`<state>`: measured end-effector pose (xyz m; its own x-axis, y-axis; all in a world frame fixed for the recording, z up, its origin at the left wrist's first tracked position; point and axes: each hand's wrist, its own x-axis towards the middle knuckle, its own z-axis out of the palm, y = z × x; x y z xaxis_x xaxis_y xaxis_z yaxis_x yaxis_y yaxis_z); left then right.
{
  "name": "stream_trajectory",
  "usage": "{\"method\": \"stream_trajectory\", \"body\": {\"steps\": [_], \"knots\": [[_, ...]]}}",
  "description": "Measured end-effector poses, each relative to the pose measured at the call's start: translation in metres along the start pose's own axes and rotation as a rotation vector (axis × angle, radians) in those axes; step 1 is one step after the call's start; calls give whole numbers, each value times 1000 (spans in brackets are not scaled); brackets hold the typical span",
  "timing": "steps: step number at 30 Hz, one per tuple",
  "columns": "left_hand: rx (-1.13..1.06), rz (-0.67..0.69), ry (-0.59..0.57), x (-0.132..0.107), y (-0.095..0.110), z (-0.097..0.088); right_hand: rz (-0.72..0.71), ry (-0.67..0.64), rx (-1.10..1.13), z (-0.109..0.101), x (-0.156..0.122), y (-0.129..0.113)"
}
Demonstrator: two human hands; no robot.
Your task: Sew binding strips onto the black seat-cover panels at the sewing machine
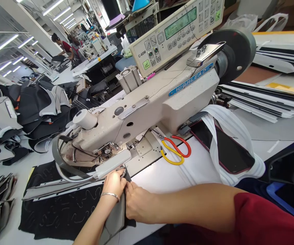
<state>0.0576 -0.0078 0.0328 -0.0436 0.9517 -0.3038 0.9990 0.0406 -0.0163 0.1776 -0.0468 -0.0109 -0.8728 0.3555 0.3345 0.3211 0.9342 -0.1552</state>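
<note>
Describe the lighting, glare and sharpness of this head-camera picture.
Head view: long white ceiling tube lights glow, in a tilted frame; head view: highlights glint on the shiny silver metal plate atop the machine; head view: the bare left hand and bare right hand look fairly sharp.

Through the head camera I see a thin, rounded, silver-coloured metal bangle (110,194) circling the wrist of the ungloved left hand (113,184), while on the side of the ungloved right hand (140,204) a plain, dark red cloth sleeve (261,217) with soft creases ends above the bare forearm.
</note>
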Motion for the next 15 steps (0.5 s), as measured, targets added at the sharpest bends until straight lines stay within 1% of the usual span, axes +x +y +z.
{"method": "stream_trajectory", "body": {"steps": [3, 7, 11, 15], "knots": [[-33, -36, 10, -2, 4, 6, -8, 27, 4, -4, 0, 1], [-94, -28, 24, -6, 1, 10, -7, 38, 2, -8, 0, 3], [-105, -14, 50, -7, -4, 13, -45, 56, -34, -3, -1, 2], [-85, -99, -8, -1, -4, 12, -52, 20, -49, 6, 3, 8]]}}
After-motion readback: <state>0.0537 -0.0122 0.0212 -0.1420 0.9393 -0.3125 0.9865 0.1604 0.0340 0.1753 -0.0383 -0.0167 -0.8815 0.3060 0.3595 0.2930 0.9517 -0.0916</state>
